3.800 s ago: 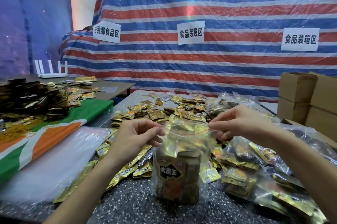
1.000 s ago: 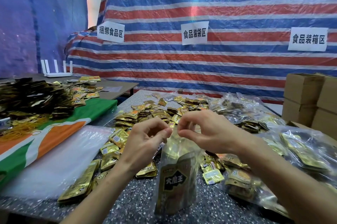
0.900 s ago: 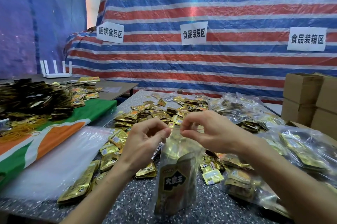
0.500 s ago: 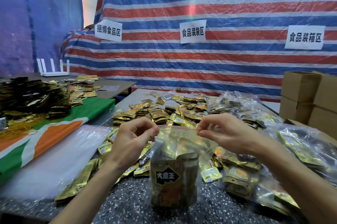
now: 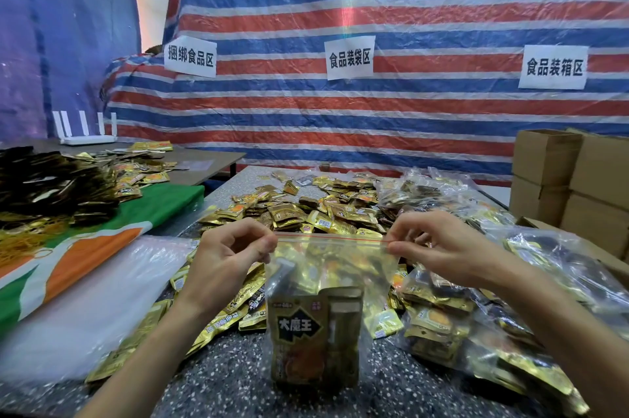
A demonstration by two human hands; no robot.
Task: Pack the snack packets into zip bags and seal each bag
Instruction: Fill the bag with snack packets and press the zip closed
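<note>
Filled zip bag [image 5: 323, 281], upright on table [image 5: 221, 380]: top corners pinched by left hand [image 5: 228, 254] and right hand [image 5: 439, 247], strip held taut, seemingly for sealing.

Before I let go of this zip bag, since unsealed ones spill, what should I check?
1. Left hand pinches the zip bag's top left corner: ok.
2. Right hand pinches the top right corner: ok.
3. Red zip strip stretched straight between them: ok.
4. Strip pressed shut all along: cannot tell.
5. Snack packets sit below the strip: ok.
6. Bag stands upright on the speckled table: ok.
</note>
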